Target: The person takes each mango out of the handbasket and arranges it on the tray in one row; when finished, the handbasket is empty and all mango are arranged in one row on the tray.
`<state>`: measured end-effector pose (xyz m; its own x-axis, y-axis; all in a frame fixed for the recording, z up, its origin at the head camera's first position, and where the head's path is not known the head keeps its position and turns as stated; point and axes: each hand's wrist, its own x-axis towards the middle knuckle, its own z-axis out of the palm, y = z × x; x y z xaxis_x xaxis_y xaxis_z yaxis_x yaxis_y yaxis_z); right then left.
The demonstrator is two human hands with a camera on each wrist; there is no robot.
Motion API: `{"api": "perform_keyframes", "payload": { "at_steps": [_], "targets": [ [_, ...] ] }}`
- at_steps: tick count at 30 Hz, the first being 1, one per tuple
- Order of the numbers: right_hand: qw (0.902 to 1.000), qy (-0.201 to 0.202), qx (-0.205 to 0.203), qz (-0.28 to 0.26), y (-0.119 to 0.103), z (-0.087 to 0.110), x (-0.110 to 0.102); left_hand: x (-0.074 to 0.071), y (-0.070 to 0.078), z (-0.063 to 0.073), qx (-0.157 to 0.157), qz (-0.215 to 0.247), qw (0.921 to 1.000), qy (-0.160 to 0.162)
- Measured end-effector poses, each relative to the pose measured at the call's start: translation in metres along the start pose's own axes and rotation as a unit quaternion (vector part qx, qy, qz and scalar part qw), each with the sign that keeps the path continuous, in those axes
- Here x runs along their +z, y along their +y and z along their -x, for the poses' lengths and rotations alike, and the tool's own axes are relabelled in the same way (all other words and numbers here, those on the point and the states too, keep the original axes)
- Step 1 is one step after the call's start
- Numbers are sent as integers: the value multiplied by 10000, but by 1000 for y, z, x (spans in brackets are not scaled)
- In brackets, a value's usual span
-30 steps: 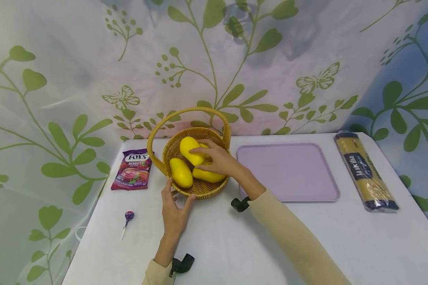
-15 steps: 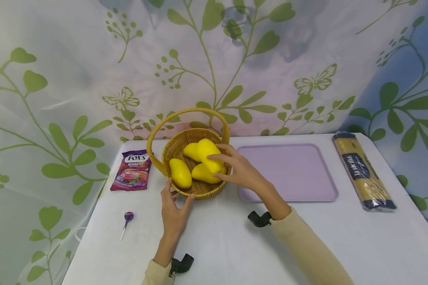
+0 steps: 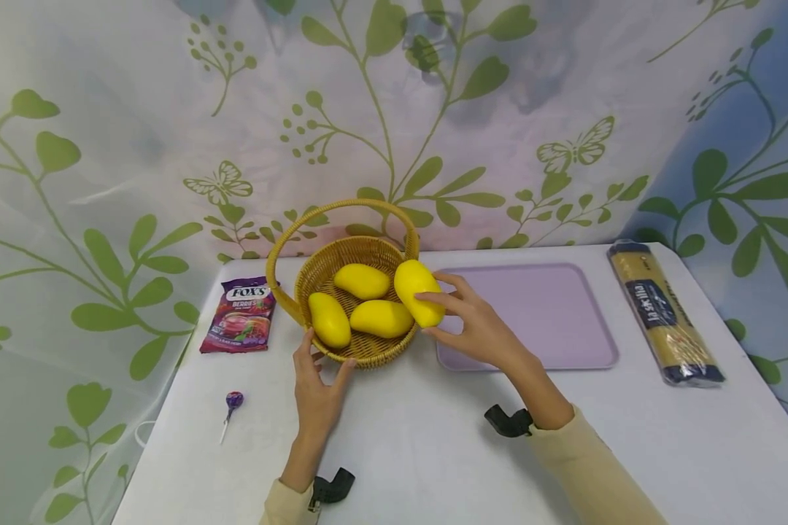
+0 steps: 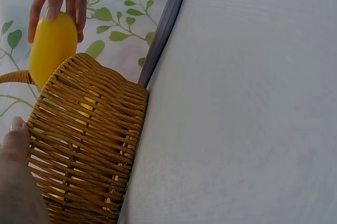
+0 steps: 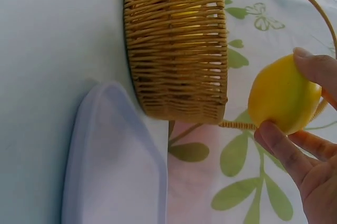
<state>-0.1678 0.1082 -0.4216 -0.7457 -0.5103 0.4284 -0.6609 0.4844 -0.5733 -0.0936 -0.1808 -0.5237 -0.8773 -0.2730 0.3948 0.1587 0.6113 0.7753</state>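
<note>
My right hand (image 3: pixel 476 324) grips a yellow mango (image 3: pixel 418 292) between thumb and fingers, raised at the right rim of the wicker basket (image 3: pixel 374 359). In the right wrist view, the mango (image 5: pixel 284 95) hangs above the basket's wall, clear of it. Three more mangoes lie inside: one at the back (image 3: pixel 361 281), one at the left (image 3: pixel 329 321) and one at the front right (image 3: pixel 382 319). My left hand (image 3: pixel 318 397) rests at the basket's front left edge, thumb and index spread apart. In the left wrist view its thumb (image 4: pixel 16 142) touches the rim.
A lilac tray (image 3: pixel 532 313) lies right of the basket, beneath my right hand. Farther right is a pack of spaghetti (image 3: pixel 663 313). To the left are a purple bag of candy (image 3: pixel 239 317) and a lollipop (image 3: pixel 233 401). The basket's tall handle (image 3: pixel 341 205) arches over it.
My right hand has lifted the mango from the pile and carried it rightward to the basket's rim, uncovering the mangoes underneath. My left hand has stayed at the basket.
</note>
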Motion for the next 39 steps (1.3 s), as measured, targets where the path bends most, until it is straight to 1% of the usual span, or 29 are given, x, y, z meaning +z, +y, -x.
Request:
{"api": "perform_keyframes", "payload": {
  "at_steps": [6,10,17,24,26,31,39],
  "targets": [
    [9999,100,114,49,7,16,-7,-1,-1,-1,0,-25,10000,17],
    [9994,183,265,103,14,24,-7,-1,-3,0,-2,-66,10000,13],
    [9969,242,709,221,28,35,-4,-2,-3,1,-7,-45,10000,-8],
    [9900,242,1125,811,41,43,2,-1,-1,2,26,-44,10000,-53],
    [9882,231,1218,904,45,45,3,-1,-1,2,39,-37,10000,-68],
    [9870,171,1312,914,54,48,6,0,-1,0,29,-26,10000,-71],
    [9841,-34,1534,894,61,48,8,1,-3,0,80,-131,9999,8]
  ]
}}
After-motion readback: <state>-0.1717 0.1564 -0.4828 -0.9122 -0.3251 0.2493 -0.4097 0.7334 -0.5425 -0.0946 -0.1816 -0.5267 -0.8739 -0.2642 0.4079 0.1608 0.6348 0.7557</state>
